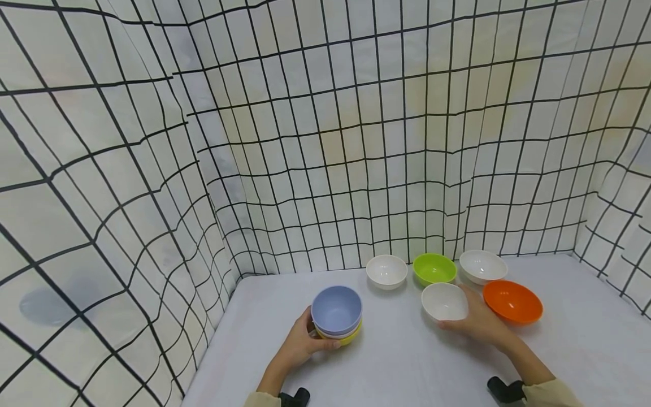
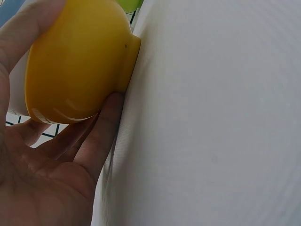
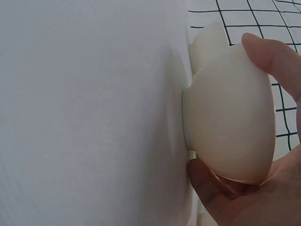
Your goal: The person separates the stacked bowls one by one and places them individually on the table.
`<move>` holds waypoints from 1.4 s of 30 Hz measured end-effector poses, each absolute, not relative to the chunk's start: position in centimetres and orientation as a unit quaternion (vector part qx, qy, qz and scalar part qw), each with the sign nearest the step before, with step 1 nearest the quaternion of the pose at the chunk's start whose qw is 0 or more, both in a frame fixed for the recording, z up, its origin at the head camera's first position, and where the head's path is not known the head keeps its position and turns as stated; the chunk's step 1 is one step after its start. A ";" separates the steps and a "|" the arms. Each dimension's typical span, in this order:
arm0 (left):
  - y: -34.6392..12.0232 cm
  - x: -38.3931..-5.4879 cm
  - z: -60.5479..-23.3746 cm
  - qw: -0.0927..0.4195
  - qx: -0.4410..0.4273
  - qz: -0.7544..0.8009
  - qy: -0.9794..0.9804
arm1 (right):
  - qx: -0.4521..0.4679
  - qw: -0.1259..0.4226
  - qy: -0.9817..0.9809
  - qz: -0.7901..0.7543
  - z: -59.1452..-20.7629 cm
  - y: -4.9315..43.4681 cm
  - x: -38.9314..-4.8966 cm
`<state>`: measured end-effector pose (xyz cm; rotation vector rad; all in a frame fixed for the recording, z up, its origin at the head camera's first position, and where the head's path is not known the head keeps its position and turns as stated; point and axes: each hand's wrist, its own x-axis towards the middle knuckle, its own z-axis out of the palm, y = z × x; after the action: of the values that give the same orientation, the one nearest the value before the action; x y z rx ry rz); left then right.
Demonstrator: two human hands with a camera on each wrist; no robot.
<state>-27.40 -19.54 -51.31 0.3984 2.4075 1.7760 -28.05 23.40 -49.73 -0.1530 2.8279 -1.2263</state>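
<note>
My left hand [image 1: 299, 343] grips a stack of bowls from its left side, thumb in front and fingers behind. The blue bowl [image 1: 337, 308] is on top, a white bowl shows as a thin rim under it, and the yellow bowl [image 2: 80, 61] is lowest, its foot on the cloth. Toward the right, my right hand [image 1: 478, 317] holds a white bowl [image 1: 443, 302] by its right side. In the right wrist view the thumb and fingers lie around this white bowl [image 3: 230, 113], whose foot appears to be at the cloth.
Behind the held white bowl stand another white bowl [image 1: 386, 272], a green bowl [image 1: 434, 269] and a further white bowl [image 1: 483, 267]. An orange bowl [image 1: 512, 302] is just right of my right hand. White cloth [image 1: 396, 367] covers the table; black-gridded walls [image 1: 325, 141] enclose it.
</note>
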 end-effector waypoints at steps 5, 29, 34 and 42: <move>-19.6 -27.4 -51.3 0.061 0.133 0.590 0.794 | -0.058 0.028 0.917 -0.393 -49.6 23.6 -28.0; -19.4 -27.4 -51.2 0.064 0.126 0.589 0.796 | -0.066 0.016 0.919 -0.388 -48.9 23.2 -27.7; -19.4 -27.4 -51.3 0.062 0.128 0.587 0.797 | -0.083 -0.024 0.924 -0.373 -48.4 22.5 -27.4; -19.5 -27.5 -51.3 0.062 0.130 0.589 0.795 | -0.089 -0.011 0.928 -0.362 -46.8 20.6 -26.2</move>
<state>-27.48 -19.48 -51.35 0.3941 2.4030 1.7815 -26.16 20.57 -46.77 -0.2806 2.9359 -1.1459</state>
